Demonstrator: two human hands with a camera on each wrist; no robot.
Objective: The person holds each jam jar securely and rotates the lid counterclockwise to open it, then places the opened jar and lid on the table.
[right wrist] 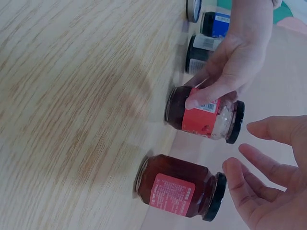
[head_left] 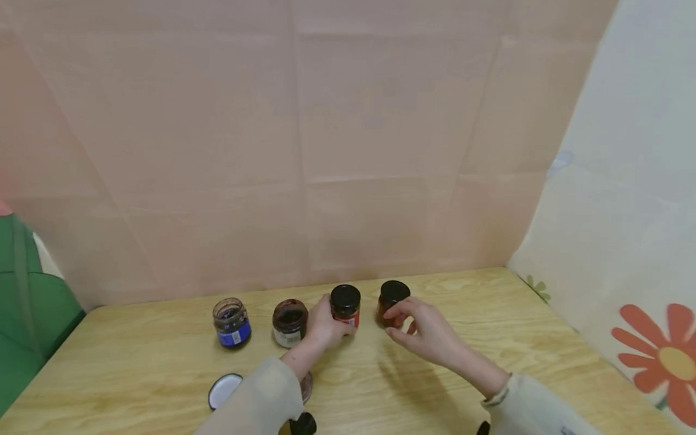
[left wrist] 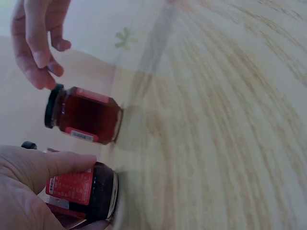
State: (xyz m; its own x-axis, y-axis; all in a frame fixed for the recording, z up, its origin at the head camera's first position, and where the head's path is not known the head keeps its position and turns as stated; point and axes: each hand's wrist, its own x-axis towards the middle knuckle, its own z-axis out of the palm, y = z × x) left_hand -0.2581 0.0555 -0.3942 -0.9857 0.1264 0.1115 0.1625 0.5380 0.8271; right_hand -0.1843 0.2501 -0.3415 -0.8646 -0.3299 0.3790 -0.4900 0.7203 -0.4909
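My left hand (head_left: 324, 326) grips a glass jar (right wrist: 201, 115) with a red label and a black lid, thumb on one side of the label. This jar stands on the table and is partly dark inside, with a clear band below the lid. To its right stands a second lidded jar (right wrist: 175, 187) of dark reddish contents, with a pinkish-red label. My right hand (right wrist: 273, 172) is beside the two black lids, fingers loosely bent and holding nothing. In the head view its fingertips overlap the second jar.
Left of my left hand stand two lidless jars, one with a white label (head_left: 290, 337) and one with a blue label (head_left: 234, 335). An upturned white-lined lid (head_left: 225, 391) lies nearer on the wooden table (head_left: 147, 356). A pinkish sheet (head_left: 217, 151) rises behind the table.
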